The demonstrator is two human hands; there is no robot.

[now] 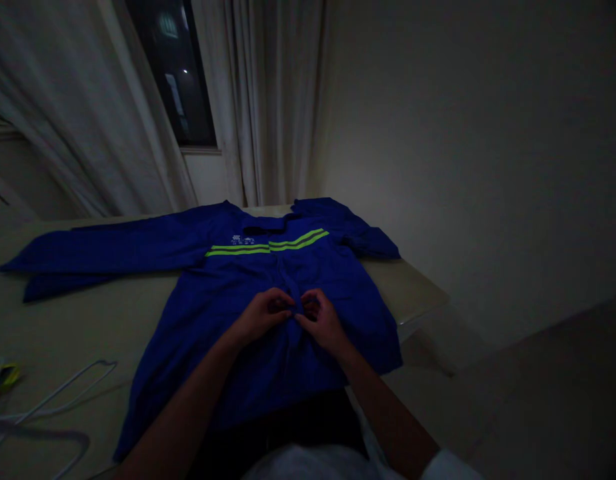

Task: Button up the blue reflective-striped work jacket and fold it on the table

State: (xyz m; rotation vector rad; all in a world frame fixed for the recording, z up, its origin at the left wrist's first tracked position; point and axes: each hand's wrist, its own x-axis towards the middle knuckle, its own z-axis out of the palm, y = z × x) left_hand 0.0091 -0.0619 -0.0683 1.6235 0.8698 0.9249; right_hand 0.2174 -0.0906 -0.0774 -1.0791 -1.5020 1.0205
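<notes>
A blue work jacket [223,293] lies spread front side up, its collar toward the far side. Yellow-green reflective stripes run across the chest, with a small white print above them on the left. My left hand [269,312] and my right hand [322,320] meet at the middle of the front, and each pinches the placket [294,293] between thumb and fingers. The cloth is raised a little there. Any button between the fingertips is hidden in the dim light.
The jacket rests on a pale table [68,327], whose right corner shows beside it. At the lower left lie white wire hangers [53,407] and a yellow-and-black object [8,377]. Curtains [268,100] and a dark window [175,73] stand behind, with a wall [463,167] on the right.
</notes>
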